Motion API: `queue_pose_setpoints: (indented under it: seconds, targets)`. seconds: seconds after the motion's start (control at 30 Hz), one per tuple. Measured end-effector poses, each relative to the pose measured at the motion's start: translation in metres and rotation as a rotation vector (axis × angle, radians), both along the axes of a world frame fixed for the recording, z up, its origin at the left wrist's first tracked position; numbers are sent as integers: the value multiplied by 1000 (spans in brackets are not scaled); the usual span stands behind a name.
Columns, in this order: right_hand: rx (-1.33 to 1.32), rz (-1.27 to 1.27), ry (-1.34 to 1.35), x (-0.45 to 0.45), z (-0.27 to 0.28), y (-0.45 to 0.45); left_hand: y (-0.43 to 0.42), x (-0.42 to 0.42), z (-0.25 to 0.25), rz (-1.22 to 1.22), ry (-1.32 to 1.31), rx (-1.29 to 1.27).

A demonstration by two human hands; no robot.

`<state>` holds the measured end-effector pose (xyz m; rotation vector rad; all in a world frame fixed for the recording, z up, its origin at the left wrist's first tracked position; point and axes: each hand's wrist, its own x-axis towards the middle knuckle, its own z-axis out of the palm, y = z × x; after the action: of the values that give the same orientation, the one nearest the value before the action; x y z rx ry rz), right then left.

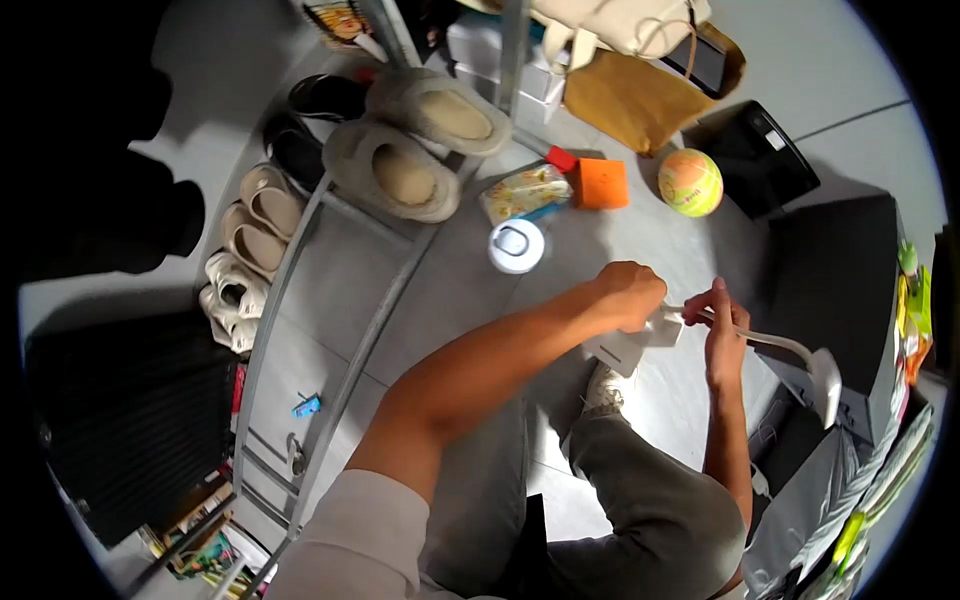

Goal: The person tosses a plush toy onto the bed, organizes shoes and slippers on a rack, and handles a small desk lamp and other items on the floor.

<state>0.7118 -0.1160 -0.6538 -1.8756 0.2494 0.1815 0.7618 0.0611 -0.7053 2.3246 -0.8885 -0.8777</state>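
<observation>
A white gooseneck desk lamp (pixel 826 385), as far as its shape shows, is held over the floor between my hands. My left hand (pixel 632 295) is closed at the white base end (pixel 618 350), with its fingers curled down and partly hidden. Close beside it, my right hand (pixel 718 318) pinches the slim neck (pixel 778 342) between thumb and fingers. The neck runs on to the right, and its rounded head hangs downward at the end. Below the base my shoe (pixel 607 388) rests on the floor.
A white-lidded container (pixel 516 246), a floral packet (pixel 526 193), an orange box (pixel 601 184) and a ball (pixel 690 182) are ahead. At left, grey slippers (pixel 395 172) sit on a metal rack (pixel 385 300). A dark cabinet (pixel 835 280) stands to the right.
</observation>
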Motion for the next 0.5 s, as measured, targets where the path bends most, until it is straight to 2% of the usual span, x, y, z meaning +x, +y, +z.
queue_pose_setpoints:
  seconds: [0.07, 0.17, 0.4, 0.43, 0.5]
  targets:
    - [-29, 168, -10, 10, 6, -2, 12, -4, 8, -34, 31, -10]
    - [69, 352, 32, 13, 27, 8, 30, -14, 25, -83, 43, 41]
    - [451, 512, 17, 17, 102, 48, 73, -34, 42, -103, 27, 139]
    - [407, 541, -41, 16, 112, 59, 78, -38, 47, -110, 23, 150]
    - [605, 609, -14, 14, 119, 78, 90, -45, 71, -177, 104, 165]
